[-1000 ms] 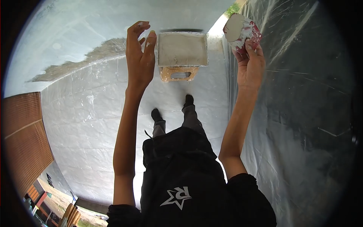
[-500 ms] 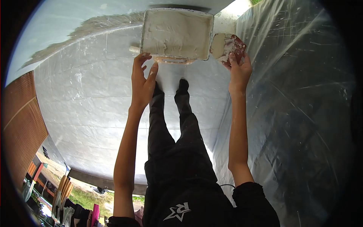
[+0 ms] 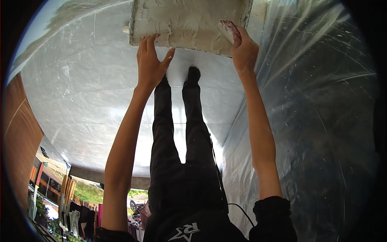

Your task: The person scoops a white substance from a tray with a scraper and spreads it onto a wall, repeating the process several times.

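Both hands have dropped: right hand (image 3: pixel 244 50) dips scraper (image 3: pixel 229 30) into tray (image 3: pixel 181 20).

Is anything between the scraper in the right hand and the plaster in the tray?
Nothing visible. The right hand holds the scraper with its blade already over the wet plaster inside the tray. The left hand rests at the tray's near edge, clear of the blade.

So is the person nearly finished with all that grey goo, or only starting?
Probably closer to the start. Done: the tray is full of mixed grey plaster, and plastic sheeting is spread beside it. In hand: the right hand dips a red scraper into the plaster while the left hand touches the tray's edge. Left: the plaster sits in the tray, so spreading it looks mostly ahead.
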Demonstrator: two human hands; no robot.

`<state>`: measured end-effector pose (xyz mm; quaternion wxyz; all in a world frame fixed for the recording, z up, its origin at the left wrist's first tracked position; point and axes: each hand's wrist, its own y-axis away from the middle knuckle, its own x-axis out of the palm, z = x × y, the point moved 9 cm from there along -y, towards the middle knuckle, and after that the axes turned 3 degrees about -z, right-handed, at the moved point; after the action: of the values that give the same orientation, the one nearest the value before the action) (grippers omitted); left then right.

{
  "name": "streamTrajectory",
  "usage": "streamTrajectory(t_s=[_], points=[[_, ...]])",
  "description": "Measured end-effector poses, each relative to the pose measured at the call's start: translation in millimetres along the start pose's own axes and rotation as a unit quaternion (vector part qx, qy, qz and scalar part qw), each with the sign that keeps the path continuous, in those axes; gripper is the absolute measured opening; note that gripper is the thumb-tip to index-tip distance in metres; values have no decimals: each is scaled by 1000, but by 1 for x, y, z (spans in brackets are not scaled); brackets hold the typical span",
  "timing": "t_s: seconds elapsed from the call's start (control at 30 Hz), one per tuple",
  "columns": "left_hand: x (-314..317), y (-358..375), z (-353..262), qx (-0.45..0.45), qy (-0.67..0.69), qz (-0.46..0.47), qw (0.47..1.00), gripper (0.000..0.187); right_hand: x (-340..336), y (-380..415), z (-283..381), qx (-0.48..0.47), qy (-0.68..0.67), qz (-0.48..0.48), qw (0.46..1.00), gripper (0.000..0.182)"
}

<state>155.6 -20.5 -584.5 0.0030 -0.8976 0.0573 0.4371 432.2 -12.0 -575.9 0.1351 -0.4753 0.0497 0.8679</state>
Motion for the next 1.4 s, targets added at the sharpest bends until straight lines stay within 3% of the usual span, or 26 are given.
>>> streamTrajectory(t_s=[0.13,0.2,0.6,1.4], points=[[10,0,10,21,-19,-36,999,65,3,3,4,-20,21,-6,1000,20],[15,-1,17,-3,47,-36,998,70,5,4,6,-27,23,-8,999,19],[23,3,18,-40,16,-77,996,82,19,12,9,-64,29,52,996,22],[23,0,20,-79,53,-87,992,85,26,-7,26,-123,-35,218,968,24]])
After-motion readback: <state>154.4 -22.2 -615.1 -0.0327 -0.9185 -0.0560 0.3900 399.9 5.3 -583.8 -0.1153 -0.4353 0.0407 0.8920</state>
